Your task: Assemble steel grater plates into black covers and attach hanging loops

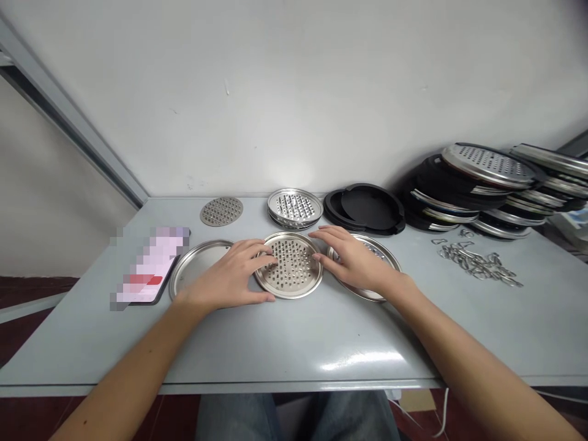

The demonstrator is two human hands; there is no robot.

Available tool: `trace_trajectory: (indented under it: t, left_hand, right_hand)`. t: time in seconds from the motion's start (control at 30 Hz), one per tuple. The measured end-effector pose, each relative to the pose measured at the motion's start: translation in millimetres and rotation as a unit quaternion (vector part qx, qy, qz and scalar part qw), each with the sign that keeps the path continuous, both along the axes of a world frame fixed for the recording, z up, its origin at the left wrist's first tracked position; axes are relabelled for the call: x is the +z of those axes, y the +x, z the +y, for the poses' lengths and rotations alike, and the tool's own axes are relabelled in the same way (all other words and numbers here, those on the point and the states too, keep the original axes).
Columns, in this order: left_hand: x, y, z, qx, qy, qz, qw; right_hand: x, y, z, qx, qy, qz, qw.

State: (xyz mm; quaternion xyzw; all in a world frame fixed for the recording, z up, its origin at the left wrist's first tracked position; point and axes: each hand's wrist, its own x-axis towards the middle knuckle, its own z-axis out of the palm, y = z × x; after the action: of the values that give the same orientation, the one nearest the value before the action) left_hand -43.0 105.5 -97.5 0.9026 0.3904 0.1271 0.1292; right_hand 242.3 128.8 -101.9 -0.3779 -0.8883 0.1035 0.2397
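Observation:
A round metal grater plate point(294, 264) lies flat on the grey table, between my two hands. My left hand point(234, 274) is at its left rim with the fingers spread, and covers part of a smooth round metal tray point(190, 263). My right hand point(351, 257) reaches the plate's right rim, fingers apart and holding nothing I can see. Under the right hand lies another round metal grater point(390, 260), partly hidden. Whether the fingertips press on the middle plate or only hover by it is hard to tell.
Behind are a flat perforated disc point(222, 211), a small stack of graters point(295, 208) and black round trays point(372, 207). Tall stacks of black-and-metal graters point(487, 166) stand right, near a pile of metal clips point(478, 263). A phone point(154, 266) lies left.

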Motion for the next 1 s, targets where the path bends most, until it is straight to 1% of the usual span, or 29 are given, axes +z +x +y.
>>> trace_trajectory:
  t: [0.17,0.3,0.43,0.5,0.57,0.63,0.7,0.83,1.0]
  left_hand:
    - [0.0,0.1,0.5,-0.002,0.0,0.001,1.0]
    - [2.0,0.9,-0.9,-0.005,0.004,0.004,1.0]
    - [4.2,2.6,-3.7,0.004,-0.005,0.005,1.0]
    - [3.8,2.4,-4.2,0.027,-0.016,0.003,1.0]
    - [2.2,0.9,-3.1,0.07,-0.022,-0.001,0.997]
    - [0.2,-1.7,-0.9,0.113,-0.02,-0.002,0.993]
    - [-1.5,-4.5,1.5,0.131,-0.015,0.002,0.991]
    - [-3.3,-6.9,3.8,0.11,-0.002,0.004,0.994]
    - [-4.5,-6.7,3.6,0.108,-0.003,0.012,0.994]
  right_hand:
    - [-3.3,0.9,3.5,-0.008,0.017,0.003,1.0]
    - [-4.8,1.3,5.2,-0.013,0.014,0.005,1.0]
    - [-6.1,-0.4,10.1,-0.035,0.011,0.034,0.999]
    - [-6.9,-3.7,17.3,-0.056,0.017,0.054,0.997]
    - [-7.3,-9.6,27.9,-0.077,0.031,0.06,0.995]
    - [-7.3,-17.5,39.6,-0.092,0.049,0.04,0.994]
    - [-7.5,-25.4,49.6,-0.106,0.071,0.016,0.992]
    - [-9.6,-33.2,58.6,-0.138,0.102,-0.022,0.985]
    - [-13.1,-28.9,59.2,-0.126,0.107,-0.035,0.986]
